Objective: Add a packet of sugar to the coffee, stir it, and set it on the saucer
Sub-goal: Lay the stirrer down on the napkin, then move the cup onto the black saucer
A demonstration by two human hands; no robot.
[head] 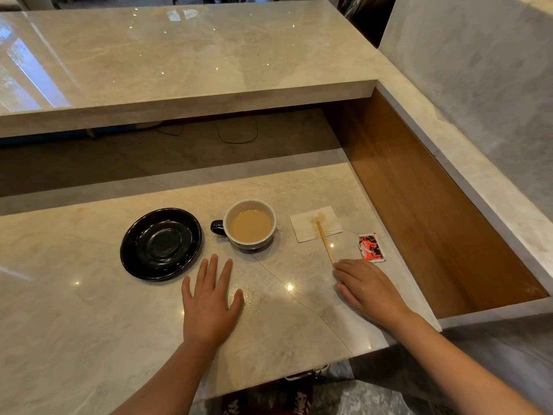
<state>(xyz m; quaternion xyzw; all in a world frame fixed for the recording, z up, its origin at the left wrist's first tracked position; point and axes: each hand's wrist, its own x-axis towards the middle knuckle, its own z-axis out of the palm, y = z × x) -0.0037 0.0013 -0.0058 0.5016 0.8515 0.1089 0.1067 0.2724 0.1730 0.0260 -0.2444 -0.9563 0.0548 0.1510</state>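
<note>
Two flat, empty hands, left (pixel 209 307) and right (pixel 366 290), rest on the glossy beige marble counter (pixel 89 324) near a round black glazed saucer (pixel 161 244), a milky coffee cup (pixel 250 225) and a thin wooden stirrer (pixel 325 242).

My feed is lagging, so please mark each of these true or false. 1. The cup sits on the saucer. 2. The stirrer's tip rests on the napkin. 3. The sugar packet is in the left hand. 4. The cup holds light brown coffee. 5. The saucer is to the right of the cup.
1. False: the cup stands on the counter, beside the empty saucer.
2. True: the stirrer has its far end on the stained napkin.
3. False: the sugar packet lies on the counter; the left hand is flat and empty.
4. True.
5. False: it is to the left.
</note>
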